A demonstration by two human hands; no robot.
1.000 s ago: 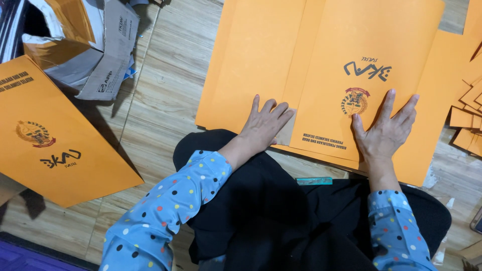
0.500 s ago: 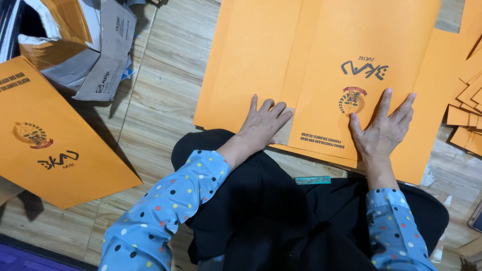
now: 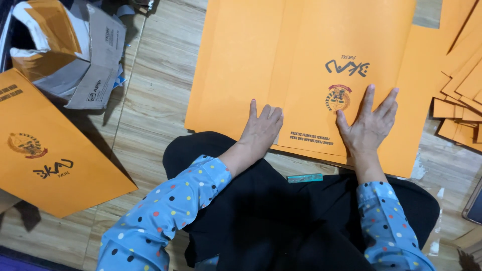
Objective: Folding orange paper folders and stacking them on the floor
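A pale wooden plank floor [image 3: 150, 115] fills the head view, with the person seated on it, dark-clothed lap at the near edge and blue polka-dot sleeves [image 3: 165, 211] reaching forward. The left hand [image 3: 261, 131] lies flat and open, fingers together, palm down on the near left part of a large orange envelope [image 3: 346, 45] printed with a dark logo and a round emblem. The right hand [image 3: 369, 128] is also open, fingers spread, pressing the same envelope just right of the emblem. The envelope lies on top of more orange sheets [image 3: 231, 75], directly beyond the lap, between and under both hands. A small teal strip [image 3: 305, 178] rests on the lap near the envelope's near edge. At far left sits an open cardboard box [image 3: 70, 55]; near left lies another orange envelope [image 3: 55, 150]. A fanned stack of orange pieces [image 3: 462, 100] sits at the right.
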